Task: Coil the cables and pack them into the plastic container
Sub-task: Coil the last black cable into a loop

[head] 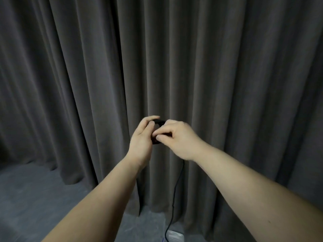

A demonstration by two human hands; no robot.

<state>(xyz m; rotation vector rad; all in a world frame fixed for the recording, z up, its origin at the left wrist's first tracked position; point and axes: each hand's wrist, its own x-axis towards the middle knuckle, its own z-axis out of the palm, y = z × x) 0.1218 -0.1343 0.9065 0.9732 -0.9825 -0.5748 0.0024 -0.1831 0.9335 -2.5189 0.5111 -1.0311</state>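
Both hands are raised together in front of the person, meeting around a small black cable coil [158,131]; the left hand [142,137] cups the coil from the left side, its fingers curled over the top of the loops and its thumb side towards the camera; the right hand [176,138] closes on the coil from the right, its thumb and forefinger pinching the loops at the lower edge; the two hands touch or nearly touch across the coil, so that only a dark arc at the top and a dark patch below show between them. From under the right wrist a single loose strand of the same black cable [176,187] hangs down, curving slightly leftwards and running to the bottom edge of the view; near its lower end it passes beside a pale, blurred object [175,235] on the floor, too cut off to tell what it is. Both bare forearms reach in from the lower corners. Behind the hands hangs a dark grey pleated curtain [87,67], filling most of the view; below it lies a grey floor [26,198].
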